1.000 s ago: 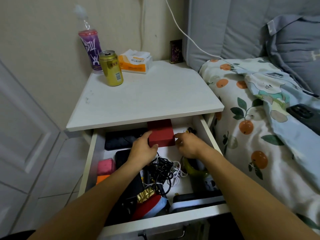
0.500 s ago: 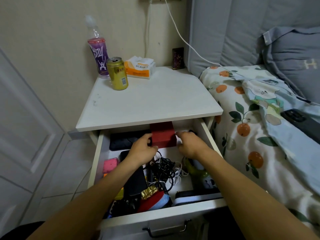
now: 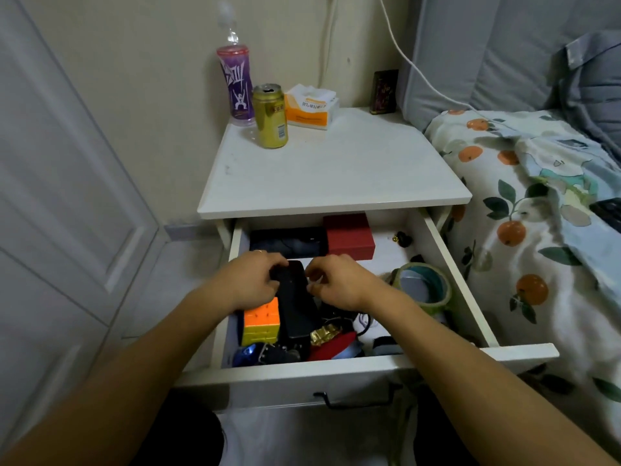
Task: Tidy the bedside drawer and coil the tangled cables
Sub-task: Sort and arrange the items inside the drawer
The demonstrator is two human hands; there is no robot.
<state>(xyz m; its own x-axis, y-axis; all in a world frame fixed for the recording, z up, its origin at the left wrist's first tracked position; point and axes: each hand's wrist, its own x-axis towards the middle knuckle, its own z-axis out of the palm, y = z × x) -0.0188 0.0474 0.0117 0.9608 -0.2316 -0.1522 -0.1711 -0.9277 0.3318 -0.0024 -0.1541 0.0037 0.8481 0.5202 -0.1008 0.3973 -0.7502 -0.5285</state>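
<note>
The white bedside drawer (image 3: 447,264) stands pulled open and cluttered. My left hand (image 3: 250,280) curls round the far end of a long black flat device (image 3: 297,307) lying in the drawer's middle. My right hand (image 3: 339,284) is beside it with fingers curled at the device's right edge, seeming to pinch something small and pale. A red box (image 3: 349,238) sits at the back, apart from both hands. Tangled black and white cables (image 3: 349,319) lie mostly hidden under my right wrist.
In the drawer: a colourful puzzle cube (image 3: 262,321), a green tape roll (image 3: 423,287), a dark pouch (image 3: 289,242), red and gold oddments at the front. On the tabletop (image 3: 336,169) stand a yellow can (image 3: 270,116), a purple bottle (image 3: 237,85) and a tissue pack (image 3: 311,107). A bed lies right.
Both hands let go of the red box, which now sits at the drawer's back, and drew nearer to the black device. The camera view shifted, showing more of the drawer.
</note>
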